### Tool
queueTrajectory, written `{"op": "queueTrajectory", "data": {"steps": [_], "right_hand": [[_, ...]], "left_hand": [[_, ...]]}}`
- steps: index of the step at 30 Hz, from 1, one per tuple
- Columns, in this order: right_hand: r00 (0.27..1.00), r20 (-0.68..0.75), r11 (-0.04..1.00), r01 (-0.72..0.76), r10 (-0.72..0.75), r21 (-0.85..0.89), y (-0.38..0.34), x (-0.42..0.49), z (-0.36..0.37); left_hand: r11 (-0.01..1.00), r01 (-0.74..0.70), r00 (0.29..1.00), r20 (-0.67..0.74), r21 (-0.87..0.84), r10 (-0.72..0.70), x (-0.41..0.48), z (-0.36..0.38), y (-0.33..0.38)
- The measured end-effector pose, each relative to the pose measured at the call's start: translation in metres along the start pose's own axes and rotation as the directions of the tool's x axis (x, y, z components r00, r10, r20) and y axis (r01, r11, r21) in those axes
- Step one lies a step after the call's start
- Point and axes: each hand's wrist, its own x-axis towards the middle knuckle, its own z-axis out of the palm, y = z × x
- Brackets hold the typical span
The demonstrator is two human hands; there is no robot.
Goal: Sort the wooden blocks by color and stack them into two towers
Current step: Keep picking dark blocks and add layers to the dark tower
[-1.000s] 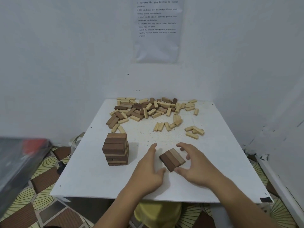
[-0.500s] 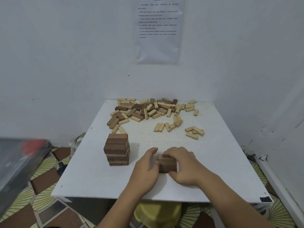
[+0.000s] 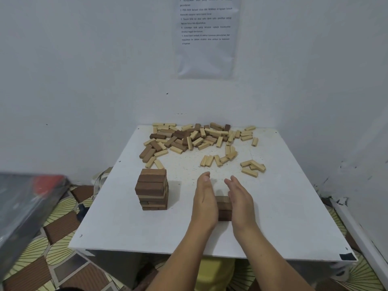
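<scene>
Brown blocks (image 3: 224,207), a small set near the middle of the worktop (image 3: 294,206), are pressed square between the flat, straight-fingered left hand (image 3: 204,203) and right hand (image 3: 241,201). Next, the set probably needs to be gripped and placed level on the brown tower (image 3: 152,190) at left.

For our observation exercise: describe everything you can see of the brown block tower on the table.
The brown tower is a stack of dark wooden blocks in crossed layers, a few paler brown ones among them. It stands upright on the white table, its sides slightly uneven, apart from the left hand and right hand. Only the table touches it.
</scene>
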Motion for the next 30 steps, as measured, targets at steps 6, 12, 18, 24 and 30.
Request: {"op": "queueTrajectory", "data": {"steps": [6,12,18,24,30], "right_hand": [[1.000,-0.006,1.000,-0.016,0.016,0.001,0.003,-0.001,0.001],[1.000,0.007,1.000,-0.022,0.022,-0.009,0.002,0.003,-0.003],[0.989,0.144,0.946,0.069,-0.024,-0.316,-0.017,0.014,-0.040],[0.864,0.488,0.524,0.359,0.128,-0.773,-0.026,0.010,-0.065],[0.960,0.265,0.855,0.211,-0.091,-0.473,-0.003,-0.004,-0.042]], "left_hand": [[0.999,0.041,0.999,0.030,-0.007,-0.041,0.008,0.001,-0.005],[0.999,0.019,0.999,0.050,0.046,-0.021,0.007,-0.004,0.000],[0.849,-0.265,0.958,0.229,0.457,0.175,-0.002,-0.045,0.015],[0.613,-0.388,0.871,0.491,0.688,0.001,0.007,-0.065,0.022],[0.896,-0.166,0.949,0.315,0.413,0.031,0.001,-0.049,0.008]]}}
